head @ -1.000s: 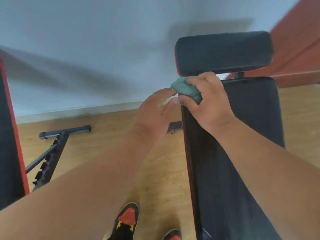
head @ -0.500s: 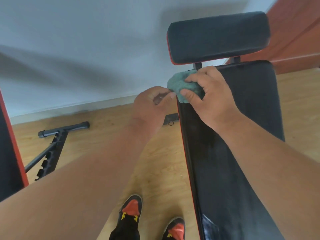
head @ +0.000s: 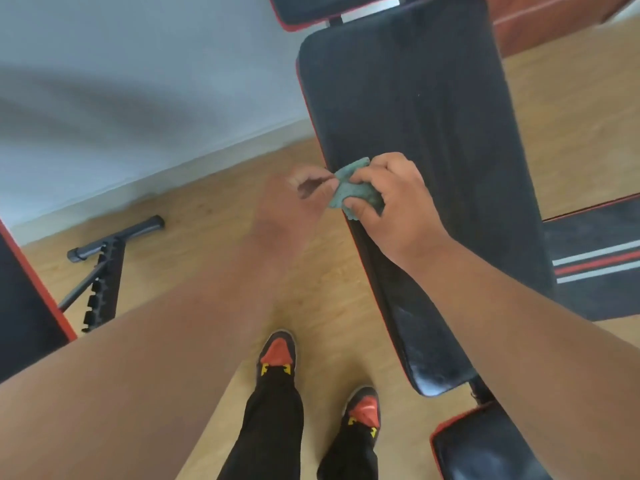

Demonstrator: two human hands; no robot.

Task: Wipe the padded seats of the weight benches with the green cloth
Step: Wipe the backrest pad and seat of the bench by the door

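A long black padded bench back (head: 426, 140) with red piping runs up the right half of the view, its headrest pad (head: 311, 8) at the top edge. A smaller black seat pad (head: 485, 448) sits at the bottom right. My right hand (head: 391, 199) grips the crumpled green cloth (head: 353, 192) over the left edge of the long pad, about halfway along it. My left hand (head: 301, 199), blurred, pinches the cloth's left corner from just off the pad's edge.
Another black bench pad with a red edge (head: 24, 306) fills the left border, with its dark metal frame and foot bar (head: 104, 268) on the wooden floor. A black mat with red and white stripes (head: 595, 265) lies at the right. My shoes stand beside the bench.
Both hands and the cloth have come down the pad from its top left corner near the headrest to the middle of its left edge. The view has tilted downward.
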